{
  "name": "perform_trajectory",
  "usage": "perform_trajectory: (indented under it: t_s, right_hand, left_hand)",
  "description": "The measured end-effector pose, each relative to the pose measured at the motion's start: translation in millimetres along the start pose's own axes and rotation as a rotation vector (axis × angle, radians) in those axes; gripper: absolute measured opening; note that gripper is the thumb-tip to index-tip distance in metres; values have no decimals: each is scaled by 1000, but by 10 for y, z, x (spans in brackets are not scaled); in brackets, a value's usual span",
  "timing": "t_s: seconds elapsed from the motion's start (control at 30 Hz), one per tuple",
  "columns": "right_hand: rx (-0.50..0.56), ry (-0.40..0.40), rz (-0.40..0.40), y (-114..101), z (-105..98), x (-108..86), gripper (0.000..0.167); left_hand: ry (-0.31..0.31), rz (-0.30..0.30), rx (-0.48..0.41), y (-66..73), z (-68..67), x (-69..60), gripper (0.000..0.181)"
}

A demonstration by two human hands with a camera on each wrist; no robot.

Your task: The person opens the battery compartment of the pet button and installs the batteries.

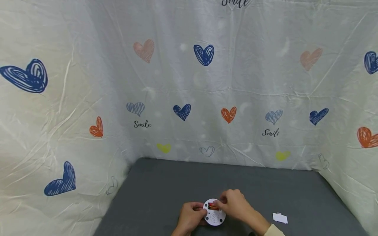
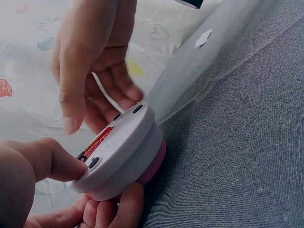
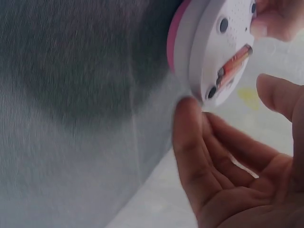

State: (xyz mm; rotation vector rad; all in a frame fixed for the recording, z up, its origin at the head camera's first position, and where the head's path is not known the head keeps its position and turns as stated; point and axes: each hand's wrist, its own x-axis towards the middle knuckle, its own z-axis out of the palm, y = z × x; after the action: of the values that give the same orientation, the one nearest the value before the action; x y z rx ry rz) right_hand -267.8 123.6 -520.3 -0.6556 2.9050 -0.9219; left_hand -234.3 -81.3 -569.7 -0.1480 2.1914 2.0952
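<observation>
My left hand (image 1: 190, 216) grips a round white device (image 1: 215, 218) with a pink layer at its far side. In the left wrist view the thumb presses its perforated face and the other fingers curl beneath. That face has dark round feet and an uncovered compartment holding red-and-black batteries (image 2: 97, 143). My right hand (image 1: 236, 205) is at the device's other edge, thumb apart and fingers loosely bent, with nothing between them. One fingertip (image 3: 187, 107) is at or very near the rim; whether it touches cannot be told.
A small white flat piece with tabs (image 1: 280, 218), like a battery cover, lies on the grey tabletop (image 1: 165, 183) to the right. A dark object (image 1: 252, 234) shows partly at the lower edge. Curtains printed with hearts (image 1: 203, 54) enclose the table's back and sides.
</observation>
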Motion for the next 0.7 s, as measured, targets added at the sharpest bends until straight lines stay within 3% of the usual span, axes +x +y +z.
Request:
perform_trajectory:
  t_s: [0.13,0.33,0.7]
  right_hand:
    - [74,-45,95,-13,79,-12,42]
    - [49,-7,149,-60,178,3,51]
    - [21,21,148,-90,204,22,44]
  left_hand:
    - [-11,24,-14,-2,-13,-15,31]
    - [-7,29,-10,-11,-9,-15,31]
    - [-7,19,-22,7,0,-14,31]
